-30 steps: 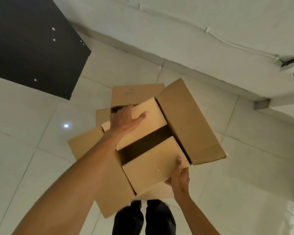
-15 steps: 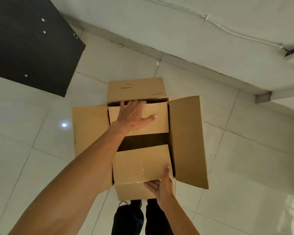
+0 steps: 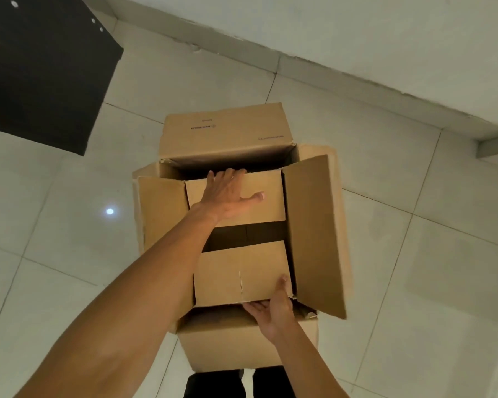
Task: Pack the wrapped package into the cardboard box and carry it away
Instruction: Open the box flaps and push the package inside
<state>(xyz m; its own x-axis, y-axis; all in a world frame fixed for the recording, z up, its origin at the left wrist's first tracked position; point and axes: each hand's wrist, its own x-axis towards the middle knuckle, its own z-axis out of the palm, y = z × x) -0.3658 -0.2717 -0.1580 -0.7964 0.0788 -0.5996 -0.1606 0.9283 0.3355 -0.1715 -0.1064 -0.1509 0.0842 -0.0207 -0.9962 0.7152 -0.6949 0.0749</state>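
Observation:
A brown cardboard box point(image 3: 314, 231) stands open-topped in front of me over the tiled floor. Its two short inner flaps are folded down, with a dark gap between them. My left hand point(image 3: 227, 196) lies flat on the far inner flap, fingers spread and fingertips at its far edge. My right hand point(image 3: 273, 311) pinches the near inner flap at its right corner, thumb on top and fingers underneath. The long right flap stands tilted up, the left one leans inward, and the far flap lies back. The wrapped package is not visible; the box's inside is dark.
Pale glossy floor tiles point(image 3: 414, 282) surround the box. A black panel point(image 3: 41, 67) fills the upper left. A white wall with a skirting point(image 3: 328, 67) runs across the top. My dark trouser legs point(image 3: 213, 386) show below the box.
The box has turned from a slanted position to square in front of me. The right flap has swung up and inward. Both hands have stayed on the inner flaps.

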